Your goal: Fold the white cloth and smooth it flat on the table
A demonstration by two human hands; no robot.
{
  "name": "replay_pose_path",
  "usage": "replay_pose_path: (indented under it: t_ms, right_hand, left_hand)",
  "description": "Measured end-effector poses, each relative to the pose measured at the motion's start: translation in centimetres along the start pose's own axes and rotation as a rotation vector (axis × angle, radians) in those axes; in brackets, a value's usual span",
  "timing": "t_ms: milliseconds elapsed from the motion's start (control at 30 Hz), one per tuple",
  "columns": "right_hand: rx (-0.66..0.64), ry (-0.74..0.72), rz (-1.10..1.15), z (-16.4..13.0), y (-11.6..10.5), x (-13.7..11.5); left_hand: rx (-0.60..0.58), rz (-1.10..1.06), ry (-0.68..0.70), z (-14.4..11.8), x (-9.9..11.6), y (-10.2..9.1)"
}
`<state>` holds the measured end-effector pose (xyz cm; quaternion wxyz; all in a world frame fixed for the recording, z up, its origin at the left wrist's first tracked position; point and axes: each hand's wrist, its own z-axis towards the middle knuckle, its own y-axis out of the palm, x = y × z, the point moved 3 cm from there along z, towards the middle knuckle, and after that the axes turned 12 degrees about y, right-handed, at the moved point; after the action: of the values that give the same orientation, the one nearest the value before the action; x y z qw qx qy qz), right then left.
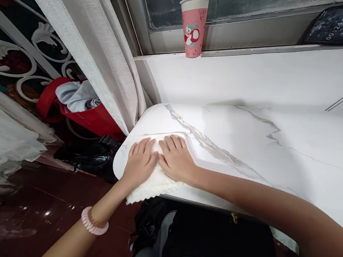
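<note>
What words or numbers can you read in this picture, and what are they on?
"00:24" followed by more digits too blurred to read: on the dark phone screen leaning at the window sill, right.
Pink cup with a red straw on the sill: a cartoon figure only, with no readable words.
White cloth under the left hand and right hand, and the marble table: no text.

A soft, textured white cloth is laid on the smooth, glossy marble-patterned table, lower centre.
</note>
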<state>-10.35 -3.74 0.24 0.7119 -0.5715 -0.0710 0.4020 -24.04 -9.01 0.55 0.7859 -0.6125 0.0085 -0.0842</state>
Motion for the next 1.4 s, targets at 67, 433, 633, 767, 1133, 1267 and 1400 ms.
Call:
replay_pose_path:
  t_ms: [67,433,633,767,1133,1267,1400]
  right_hand:
    - [0.002,-0.005,-0.005,0.3,-0.4,1.1]
    - [0.079,0.196,-0.078,9.4,-0.7,10.5]
    - [0.137,0.262,-0.078,13.3,-0.6,15.6]
    - [0.154,0.285,-0.034,14.4,-1.1,18.2]
    - [0.173,0.348,-0.078,13.7,-1.7,18.9]
    - [0.165,0.352,-0.093,11.6,-2.4,18.1]
    - [0.177,0.332,-0.108,8.5,-2.8,16.0]
  left_hand:
    - [-0.004,0.001,0.011,1.0,0.7,0.3]
    - [0.018,-0.094,0.137,16.9,-0.8,4.1]
    - [0.032,-0.101,0.167,23.7,-0.4,5.9]
    - [0.027,-0.103,0.165,26.2,0.8,6.8]
    - [0.049,-0.155,0.139,26.5,2.4,6.8]
    - [0.056,-0.179,0.170,24.5,3.2,6.2]
    - [0.045,-0.199,0.217,21.6,3.6,5.4]
